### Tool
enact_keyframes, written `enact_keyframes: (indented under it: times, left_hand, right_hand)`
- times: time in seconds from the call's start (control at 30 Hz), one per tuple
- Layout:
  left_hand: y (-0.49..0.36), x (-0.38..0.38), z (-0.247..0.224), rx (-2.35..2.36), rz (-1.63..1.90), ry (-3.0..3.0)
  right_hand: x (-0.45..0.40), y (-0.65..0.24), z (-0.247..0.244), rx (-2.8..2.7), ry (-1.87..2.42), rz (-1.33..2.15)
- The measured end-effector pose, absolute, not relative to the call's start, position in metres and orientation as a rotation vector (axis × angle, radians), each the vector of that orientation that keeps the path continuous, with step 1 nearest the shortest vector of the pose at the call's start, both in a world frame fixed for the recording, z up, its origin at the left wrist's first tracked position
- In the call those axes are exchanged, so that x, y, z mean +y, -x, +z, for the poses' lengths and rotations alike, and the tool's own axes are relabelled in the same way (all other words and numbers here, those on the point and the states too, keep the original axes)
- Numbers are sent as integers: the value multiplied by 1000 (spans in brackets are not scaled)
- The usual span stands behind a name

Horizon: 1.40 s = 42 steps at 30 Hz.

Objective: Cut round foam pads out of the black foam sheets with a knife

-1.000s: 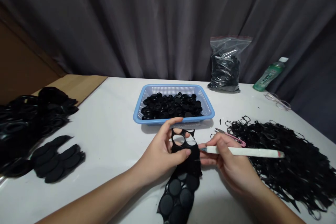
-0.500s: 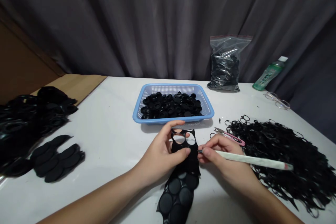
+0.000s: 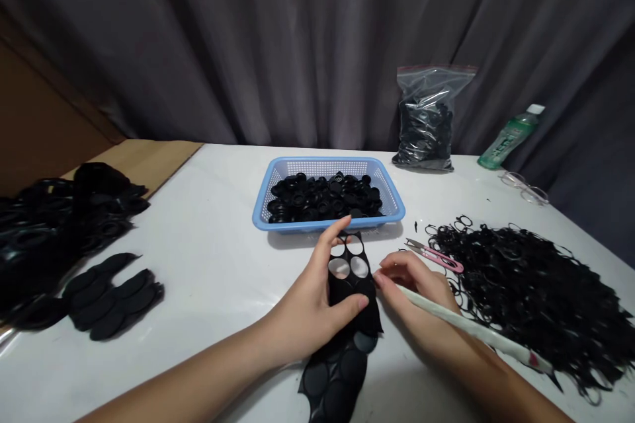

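Note:
A black sheet of round pieces (image 3: 337, 377) runs from the table's front edge up into my left hand (image 3: 317, 307), whose thumb presses on it. Several open round holes show in the sheet's upper end. My right hand (image 3: 421, 297) is at the sheet's right edge, closed round a white-wrapped, pen-like tool (image 3: 476, 329); the tool's tip is hidden by the fingers. Just beyond the hands stands a blue basket (image 3: 327, 227) holding many small round black parts (image 3: 322, 198).
Pink-handled snips (image 3: 436, 256) lie beside a heap of black scraps (image 3: 540, 304) at the right. Farther back are a filled zip bag (image 3: 424, 125), a green bottle (image 3: 510, 139) and glasses (image 3: 526, 189). Black sheets (image 3: 64, 231) and loose disc pieces (image 3: 109, 297) occupy the left.
Two more open holes now show at the sheet's upper end. The sheet's top has shifted slightly away from me. The white tool now slants more steeply, its rear end lower.

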<state>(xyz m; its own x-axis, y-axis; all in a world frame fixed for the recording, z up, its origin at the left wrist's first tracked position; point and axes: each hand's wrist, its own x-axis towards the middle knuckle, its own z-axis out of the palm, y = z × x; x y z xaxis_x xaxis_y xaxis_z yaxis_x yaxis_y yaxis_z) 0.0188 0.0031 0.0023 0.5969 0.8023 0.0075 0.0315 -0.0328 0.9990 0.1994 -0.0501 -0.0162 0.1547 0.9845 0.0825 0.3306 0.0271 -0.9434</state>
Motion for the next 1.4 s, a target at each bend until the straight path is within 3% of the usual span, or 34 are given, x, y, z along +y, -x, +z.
enact_keyframes:
  times: [0.27,0.47,1.03,1.4]
  left_hand:
    - [-15,15,8,638,452,-1658]
    - [-17,16,-4,459,549,-1083]
    - [-22,15,-9,504,635,-1008]
    - [-23,13,-2,527,641,-1057]
  right_hand:
    - [-44,-208,-19,-1461,1688,693]
    - [-44,-205,-16,-1481,1703,754]
    - [-57,-195,-15,-1029,1068,1101]
    - [-64,-197,-6,-1196,1170,955]
